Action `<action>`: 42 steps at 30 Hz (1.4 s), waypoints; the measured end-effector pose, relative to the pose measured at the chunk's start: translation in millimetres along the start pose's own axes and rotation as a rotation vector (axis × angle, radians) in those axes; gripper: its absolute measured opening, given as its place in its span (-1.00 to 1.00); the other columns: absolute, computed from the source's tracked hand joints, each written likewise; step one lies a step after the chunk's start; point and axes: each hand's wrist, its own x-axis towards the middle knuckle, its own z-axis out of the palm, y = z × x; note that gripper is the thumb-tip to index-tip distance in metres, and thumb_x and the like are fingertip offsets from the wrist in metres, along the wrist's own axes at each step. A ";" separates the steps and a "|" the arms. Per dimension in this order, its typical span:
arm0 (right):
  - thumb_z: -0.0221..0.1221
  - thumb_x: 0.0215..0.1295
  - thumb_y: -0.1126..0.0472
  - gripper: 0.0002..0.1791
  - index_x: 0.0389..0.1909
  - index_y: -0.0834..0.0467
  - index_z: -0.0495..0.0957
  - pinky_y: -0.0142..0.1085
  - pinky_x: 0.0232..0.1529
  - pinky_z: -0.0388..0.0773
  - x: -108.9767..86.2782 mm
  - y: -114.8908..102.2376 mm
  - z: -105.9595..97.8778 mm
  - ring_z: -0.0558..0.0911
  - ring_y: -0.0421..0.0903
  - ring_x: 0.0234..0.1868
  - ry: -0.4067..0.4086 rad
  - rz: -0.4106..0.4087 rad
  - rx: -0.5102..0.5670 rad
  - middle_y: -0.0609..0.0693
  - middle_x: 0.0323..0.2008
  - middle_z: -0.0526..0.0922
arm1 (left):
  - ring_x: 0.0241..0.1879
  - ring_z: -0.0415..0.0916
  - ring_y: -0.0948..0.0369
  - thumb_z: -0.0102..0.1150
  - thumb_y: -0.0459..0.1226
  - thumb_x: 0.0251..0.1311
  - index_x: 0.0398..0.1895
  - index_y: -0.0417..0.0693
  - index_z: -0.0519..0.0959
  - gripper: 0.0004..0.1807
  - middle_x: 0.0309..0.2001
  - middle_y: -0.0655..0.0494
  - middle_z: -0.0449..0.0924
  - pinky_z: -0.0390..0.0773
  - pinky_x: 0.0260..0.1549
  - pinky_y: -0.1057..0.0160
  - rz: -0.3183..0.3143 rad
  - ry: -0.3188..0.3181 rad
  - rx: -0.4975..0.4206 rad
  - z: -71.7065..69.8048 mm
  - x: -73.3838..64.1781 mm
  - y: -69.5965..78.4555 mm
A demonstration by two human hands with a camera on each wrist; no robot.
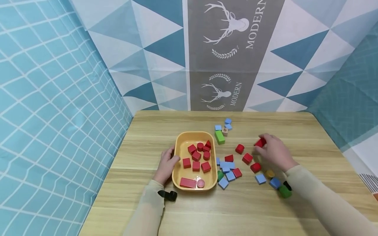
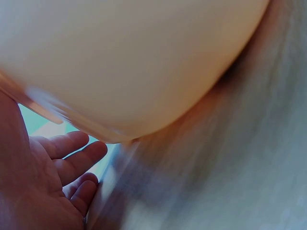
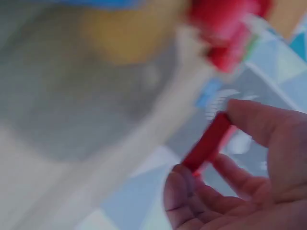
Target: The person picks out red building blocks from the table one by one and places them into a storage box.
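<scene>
My left hand (image 1: 166, 166) holds the left rim of a yellow plastic tray (image 1: 175, 177), thumb over the edge. In the left wrist view its fingers (image 2: 79, 160) lie against the tray's outer wall (image 2: 129, 72). Inside the tray are several red blocks (image 1: 196, 156), among them cubes, cylinders and a long bar (image 1: 188, 183). At the right, my right hand (image 1: 274, 151) pinches a red block (image 1: 260, 142) between thumb and fingertips, above the table. The right wrist view shows this block (image 3: 208, 143) edge-on. Close by lie a red cube (image 1: 247, 159) and two rounded red blocks (image 1: 240, 148).
Right of the tray lie blue blocks (image 1: 227, 165), a red wedge (image 1: 229, 158) and a red cube (image 1: 237, 172). Behind them are a green block (image 1: 220, 137) and a lettered cube (image 1: 225, 131). Near the right forearm are blue, yellow and green blocks (image 1: 285, 191). Patterned cloth (image 1: 165, 55) hangs behind the table.
</scene>
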 end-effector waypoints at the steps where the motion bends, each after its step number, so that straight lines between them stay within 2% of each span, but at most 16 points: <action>1: 0.35 0.42 -0.01 -0.25 0.49 0.27 0.38 0.16 0.03 0.74 0.2 -11.7 -3.2 0.60 0.28 0.11 0.017 -0.021 0.027 0.34 0.21 0.59 | 0.55 0.17 -0.15 0.15 -0.23 0.30 0.62 -0.13 0.33 -0.23 0.57 -0.23 0.15 0.16 0.60 -0.17 -0.001 0.001 -0.002 -0.2 0.2 -0.3; 5: 0.37 0.41 -0.04 -0.28 0.47 0.16 0.42 -0.01 -0.03 0.77 -2.8 -66.3 -3.9 0.64 0.20 0.11 0.014 -0.161 0.157 0.16 0.16 0.65 | 0.52 0.20 -0.13 0.16 -0.23 0.30 0.60 -0.13 0.36 -0.25 0.53 -0.23 0.18 0.18 0.58 -0.16 0.003 0.005 -0.011 -1.0 1.2 -2.2; 9: 0.42 0.36 -0.04 -0.33 0.40 0.12 0.50 -0.14 -0.04 0.76 -8.5 -119.7 16.5 0.69 0.07 0.05 -0.057 -0.351 0.221 0.03 0.10 0.70 | 0.53 0.19 -0.12 0.16 -0.23 0.31 0.61 -0.10 0.35 -0.25 0.54 -0.21 0.18 0.17 0.59 -0.14 0.005 0.000 -0.013 -1.1 1.7 -2.7; 13: 0.44 0.32 -0.08 -0.34 0.36 0.09 0.55 -0.12 0.11 0.73 -8.5 -157.7 44.5 0.68 -0.01 0.10 -0.140 -0.530 0.115 -0.03 0.14 0.70 | 0.52 0.20 -0.12 0.16 -0.23 0.30 0.60 -0.12 0.36 -0.25 0.53 -0.23 0.19 0.17 0.58 -0.15 0.014 0.006 -0.006 0.2 1.4 -2.3; 15: 0.44 0.32 -0.08 -0.37 0.33 0.08 0.57 -0.16 0.13 0.71 -5.1 -169.5 59.5 0.66 -0.05 0.08 -0.174 -0.603 0.047 -0.04 0.15 0.70 | 0.51 0.21 -0.13 0.16 -0.23 0.29 0.59 -0.14 0.36 -0.25 0.52 -0.24 0.20 0.19 0.57 -0.16 0.016 0.005 -0.002 1.2 1.2 -2.0; 18: 0.42 0.33 -0.08 -0.44 0.27 0.05 0.60 -0.19 0.17 0.68 0.4 -180.3 79.3 0.61 -0.10 0.08 -0.230 -0.668 -0.016 -0.07 0.14 0.70 | 0.49 0.24 -0.12 0.15 -0.23 0.29 0.59 -0.13 0.37 -0.25 0.50 -0.23 0.22 0.23 0.55 -0.15 0.018 0.002 -0.002 2.2 1.2 -2.1; 20: 0.39 0.35 -0.07 -0.48 0.26 0.02 0.61 -0.19 0.22 0.65 3.8 -184.1 89.4 0.59 -0.11 0.11 -0.263 -0.689 -0.049 -0.09 0.16 0.70 | 0.48 0.25 -0.11 0.15 -0.23 0.29 0.59 -0.13 0.38 -0.26 0.50 -0.22 0.22 0.24 0.54 -0.14 0.022 0.002 0.003 2.4 1.5 -2.3; 23: 0.35 0.41 -0.07 -0.50 0.29 0.00 0.61 -0.11 0.40 0.56 6.9 -185.9 100.4 0.60 -0.04 0.28 -0.277 -0.706 -0.074 -0.05 0.29 0.67 | 0.48 0.24 -0.11 0.16 -0.24 0.29 0.59 -0.12 0.38 -0.26 0.49 -0.23 0.23 0.23 0.54 -0.13 0.032 0.004 0.005 2.1 2.3 -2.2; 26: 0.29 0.49 -0.07 -0.48 0.37 0.01 0.58 -0.01 0.51 0.47 7.3 -184.8 106.7 0.53 0.04 0.48 -0.259 -0.693 -0.084 0.02 0.48 0.55 | 0.49 0.24 -0.12 0.16 -0.24 0.29 0.58 -0.14 0.38 -0.26 0.49 -0.25 0.23 0.22 0.54 -0.14 0.043 0.004 0.006 1.4 3.5 -2.0; 29: 0.24 0.55 -0.03 -0.48 0.44 0.01 0.55 0.03 0.51 0.46 6.4 -182.9 111.8 0.48 0.06 0.54 -0.213 -0.675 -0.100 0.05 0.57 0.44 | 0.47 0.25 -0.12 0.16 -0.23 0.29 0.58 -0.16 0.38 -0.26 0.48 -0.26 0.23 0.26 0.52 -0.15 0.046 -0.002 0.011 0.7 3.8 -1.0; 32: 0.23 0.56 0.08 -0.50 0.45 0.02 0.53 -0.01 0.47 0.50 5.0 -181.9 116.3 0.51 0.04 0.52 -0.142 -0.672 -0.124 0.06 0.58 0.43 | 0.47 0.25 -0.13 0.16 -0.24 0.29 0.58 -0.15 0.38 -0.26 0.47 -0.26 0.23 0.26 0.52 -0.14 0.036 -0.003 0.002 0.4 3.3 -0.7; 36: 0.25 0.51 0.21 -0.53 0.40 0.04 0.56 -0.12 0.42 0.56 3.6 -181.9 120.8 0.62 -0.03 0.38 -0.045 -0.674 -0.127 0.02 0.42 0.57 | 0.47 0.24 -0.12 0.15 -0.25 0.30 0.59 -0.11 0.38 -0.27 0.47 -0.24 0.22 0.24 0.54 -0.13 0.020 -0.003 -0.010 0.6 3.3 -1.7; 39: 0.29 0.48 0.18 -0.53 0.37 0.03 0.55 -0.17 0.37 0.60 2.2 -181.8 122.4 0.66 -0.09 0.26 -0.012 -0.656 -0.120 -0.03 0.30 0.61 | 0.47 0.24 -0.12 0.15 -0.25 0.30 0.59 -0.10 0.38 -0.27 0.47 -0.24 0.22 0.24 0.53 -0.14 0.018 -0.005 -0.001 0.5 3.4 -2.6; 42: 0.33 0.47 0.13 -0.52 0.36 0.02 0.54 -0.18 0.33 0.64 1.2 -181.7 123.1 0.68 -0.12 0.20 -0.011 -0.639 -0.120 -0.05 0.26 0.62 | 0.48 0.23 -0.12 0.14 -0.25 0.29 0.58 -0.11 0.38 -0.27 0.48 -0.24 0.21 0.23 0.54 -0.15 0.018 -0.005 0.001 0.5 3.2 -3.3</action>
